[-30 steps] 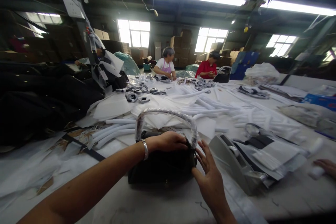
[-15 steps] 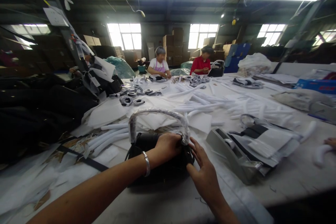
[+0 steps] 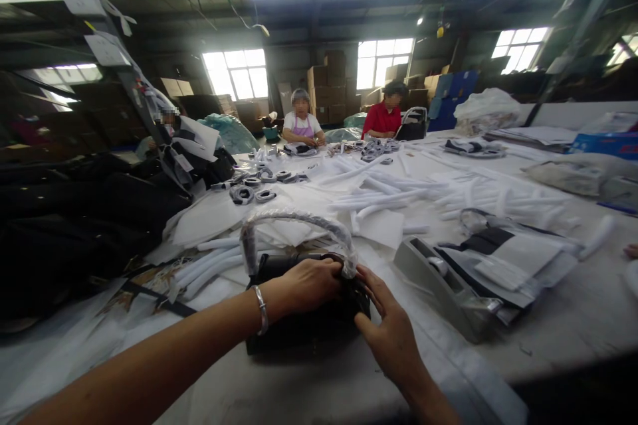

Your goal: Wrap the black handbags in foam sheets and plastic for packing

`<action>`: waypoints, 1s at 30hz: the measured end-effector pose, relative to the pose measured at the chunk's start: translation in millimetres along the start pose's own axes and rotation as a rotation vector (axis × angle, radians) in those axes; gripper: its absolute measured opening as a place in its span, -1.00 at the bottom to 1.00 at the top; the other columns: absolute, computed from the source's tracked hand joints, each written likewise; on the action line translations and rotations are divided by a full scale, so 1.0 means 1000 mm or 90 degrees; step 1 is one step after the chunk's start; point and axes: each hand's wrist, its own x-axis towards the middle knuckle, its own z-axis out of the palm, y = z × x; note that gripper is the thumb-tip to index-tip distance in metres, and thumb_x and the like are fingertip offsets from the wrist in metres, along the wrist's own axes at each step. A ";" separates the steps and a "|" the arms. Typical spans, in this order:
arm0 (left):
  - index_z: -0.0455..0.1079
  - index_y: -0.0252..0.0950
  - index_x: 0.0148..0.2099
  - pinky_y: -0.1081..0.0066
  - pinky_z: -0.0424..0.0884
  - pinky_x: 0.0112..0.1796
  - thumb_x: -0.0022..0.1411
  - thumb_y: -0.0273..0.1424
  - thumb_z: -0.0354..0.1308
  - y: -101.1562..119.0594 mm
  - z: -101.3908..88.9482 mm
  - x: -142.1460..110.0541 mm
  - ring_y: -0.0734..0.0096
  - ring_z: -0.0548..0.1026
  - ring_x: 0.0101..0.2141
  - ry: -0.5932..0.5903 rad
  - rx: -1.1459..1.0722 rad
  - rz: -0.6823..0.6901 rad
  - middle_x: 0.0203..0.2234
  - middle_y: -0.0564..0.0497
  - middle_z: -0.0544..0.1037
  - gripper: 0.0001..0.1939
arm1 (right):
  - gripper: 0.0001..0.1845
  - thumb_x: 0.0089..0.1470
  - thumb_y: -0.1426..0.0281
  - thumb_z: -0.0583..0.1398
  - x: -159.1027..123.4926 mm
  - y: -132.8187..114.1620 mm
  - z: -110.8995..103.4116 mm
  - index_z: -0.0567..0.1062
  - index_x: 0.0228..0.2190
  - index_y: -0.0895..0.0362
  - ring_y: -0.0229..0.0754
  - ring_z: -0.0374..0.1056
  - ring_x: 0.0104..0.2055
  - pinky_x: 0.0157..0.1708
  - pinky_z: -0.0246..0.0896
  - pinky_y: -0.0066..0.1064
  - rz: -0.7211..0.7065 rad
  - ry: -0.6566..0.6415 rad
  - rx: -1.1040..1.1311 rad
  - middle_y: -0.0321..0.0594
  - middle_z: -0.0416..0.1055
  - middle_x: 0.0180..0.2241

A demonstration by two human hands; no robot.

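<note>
A black handbag (image 3: 284, 342) stands on the table right in front of me. Its arched handle (image 3: 299, 216) is wrapped in clear plastic. My left hand (image 3: 312, 285), with a silver bracelet on the wrist, reaches across the bag's top. Its fingers are bent at the upper right corner by the handle's foot, and their tips are hidden. My right hand (image 3: 391, 329) grips the bag's right side, thumb towards me and fingers behind. What the fingertips pinch there is too dark to make out.
A grey tape dispenser (image 3: 443, 292) stands to the right, beside flat wrapped pieces (image 3: 503, 259). White foam tubes (image 3: 379, 199) and sheets cover the table beyond. Black bags (image 3: 90, 212) are piled at left. Two people sit across the table; another person's fingers show at the right edge.
My left hand has shifted slightly, its wrist now lower and further left, its fingers still at the handle's foot. My right hand stays on the bag's side. The view has tilted slightly.
</note>
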 end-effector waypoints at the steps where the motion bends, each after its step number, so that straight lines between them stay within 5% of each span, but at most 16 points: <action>1: 0.55 -0.27 -0.28 0.43 0.46 -0.22 0.31 -0.44 0.19 0.002 -0.001 0.002 0.32 0.53 -0.24 -0.015 0.031 0.003 -0.30 -0.04 0.57 -0.88 | -0.20 -0.10 0.59 0.11 -0.001 -0.001 0.000 0.30 0.21 -0.03 0.00 0.20 0.29 0.32 0.05 -0.01 -0.002 0.001 -0.003 -0.24 0.30 0.23; 6: 0.45 -0.36 -0.10 0.20 0.51 -0.15 0.36 -0.40 0.17 0.013 0.004 0.023 0.31 0.54 -0.19 -0.064 0.067 -0.088 -0.18 -0.04 0.55 -0.86 | -0.23 -0.08 0.56 0.13 -0.002 -0.005 0.000 0.31 0.20 -0.01 0.01 0.15 0.32 0.34 0.00 0.01 -0.012 0.022 -0.030 -0.24 0.30 0.23; 16: 0.42 -0.33 -0.01 0.25 0.53 -0.20 0.38 -0.29 0.15 0.002 0.012 0.034 0.33 0.55 -0.22 -0.042 -0.009 -0.174 -0.14 -0.05 0.53 -0.76 | -0.25 -0.07 0.60 0.10 0.005 0.003 -0.008 0.34 0.19 -0.03 -0.01 0.22 0.28 0.31 0.08 -0.02 -0.005 0.035 0.002 -0.27 0.33 0.21; 21: 0.41 -0.34 0.02 0.22 0.53 -0.18 0.37 -0.28 0.16 -0.002 0.024 0.039 0.30 0.55 -0.19 -0.017 -0.047 -0.144 -0.10 -0.07 0.52 -0.72 | -0.23 -0.10 0.61 0.10 0.001 0.004 -0.010 0.35 0.18 -0.03 -0.01 0.25 0.26 0.30 0.12 -0.04 0.005 0.042 0.012 -0.27 0.33 0.21; 30: 0.53 -0.33 -0.09 0.34 0.49 -0.14 0.42 -0.31 0.06 -0.007 -0.002 0.019 0.32 0.56 -0.23 -0.011 -0.107 -0.025 -0.26 -0.07 0.62 -0.74 | -0.22 -0.15 0.63 0.09 0.001 -0.005 -0.017 0.39 0.14 -0.04 -0.03 0.23 0.26 0.30 0.11 -0.06 0.004 0.032 0.017 -0.30 0.39 0.16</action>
